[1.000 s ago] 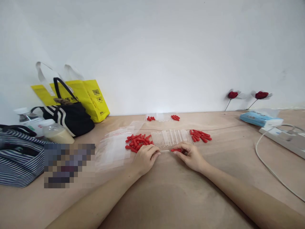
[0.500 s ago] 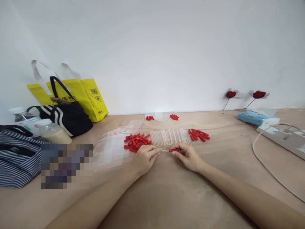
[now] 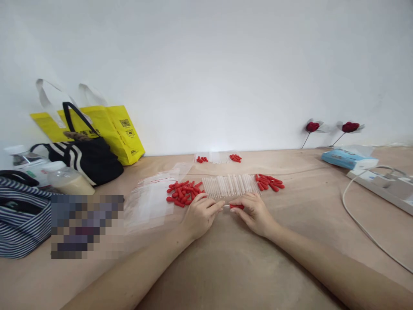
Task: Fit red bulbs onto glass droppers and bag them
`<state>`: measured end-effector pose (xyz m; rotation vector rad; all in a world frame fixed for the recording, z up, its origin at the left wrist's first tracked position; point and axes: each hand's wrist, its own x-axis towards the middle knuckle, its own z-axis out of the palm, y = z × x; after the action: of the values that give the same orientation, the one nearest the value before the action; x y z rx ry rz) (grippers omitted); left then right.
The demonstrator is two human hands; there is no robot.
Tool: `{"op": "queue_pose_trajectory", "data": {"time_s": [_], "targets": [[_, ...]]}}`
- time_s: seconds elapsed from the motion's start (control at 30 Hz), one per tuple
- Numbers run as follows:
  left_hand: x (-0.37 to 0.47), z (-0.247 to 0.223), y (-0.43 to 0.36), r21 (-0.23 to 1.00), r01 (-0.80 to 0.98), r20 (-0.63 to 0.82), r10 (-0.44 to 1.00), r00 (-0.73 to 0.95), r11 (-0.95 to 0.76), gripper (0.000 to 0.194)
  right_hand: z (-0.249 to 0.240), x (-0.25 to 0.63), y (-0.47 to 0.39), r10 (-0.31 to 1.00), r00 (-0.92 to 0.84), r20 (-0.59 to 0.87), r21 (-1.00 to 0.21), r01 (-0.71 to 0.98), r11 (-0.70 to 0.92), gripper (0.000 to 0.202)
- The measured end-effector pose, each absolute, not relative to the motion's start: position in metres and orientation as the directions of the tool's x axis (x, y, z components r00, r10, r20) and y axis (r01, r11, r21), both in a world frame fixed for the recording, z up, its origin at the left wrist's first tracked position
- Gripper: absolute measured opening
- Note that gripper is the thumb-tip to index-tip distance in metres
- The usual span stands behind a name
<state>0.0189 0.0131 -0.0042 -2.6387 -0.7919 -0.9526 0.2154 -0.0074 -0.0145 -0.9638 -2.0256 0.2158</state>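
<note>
Between finger and thumb, my left hand pinches a clear dropper tube, most of it hidden by the fingers. My right hand is closed on a red rubber bulb, which meets the tube's right end. Just behind the hands lies a row of clear dropper tubes. A heap of red bulbs borders the row on the left, and a smaller group of red bulbs sits at its right.
Clear zip bags lie left of the heap. Against the wall is another bag with tubes and red bulbs. Yellow, black and striped bags and a bottle stand left. Tissues, a power strip and its cable are right.
My left hand has shifted right, closer to my right hand, so less of the tube shows between them. The camera view has turned slightly.
</note>
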Motion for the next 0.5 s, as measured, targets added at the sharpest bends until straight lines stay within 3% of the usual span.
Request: {"op": "queue_pose_trajectory", "data": {"time_s": [0.23, 0.5], "targets": [[0.0192, -0.0054, 0.0112, -0.126, 0.546, 0.618, 0.365, 0.697, -0.829, 0.022, -0.0137, 0.2165, -0.0103, 0.614, -0.382, 0.691, -0.327, 0.592, 0.737, 0.009], [0.0203, -0.0037, 0.0073, -0.161, 0.561, 0.599, 0.371, 0.710, -0.812, 0.021, -0.0165, 0.2179, -0.0068, 0.597, -0.413, 0.688, -0.361, 0.519, 0.775, 0.011]]}}
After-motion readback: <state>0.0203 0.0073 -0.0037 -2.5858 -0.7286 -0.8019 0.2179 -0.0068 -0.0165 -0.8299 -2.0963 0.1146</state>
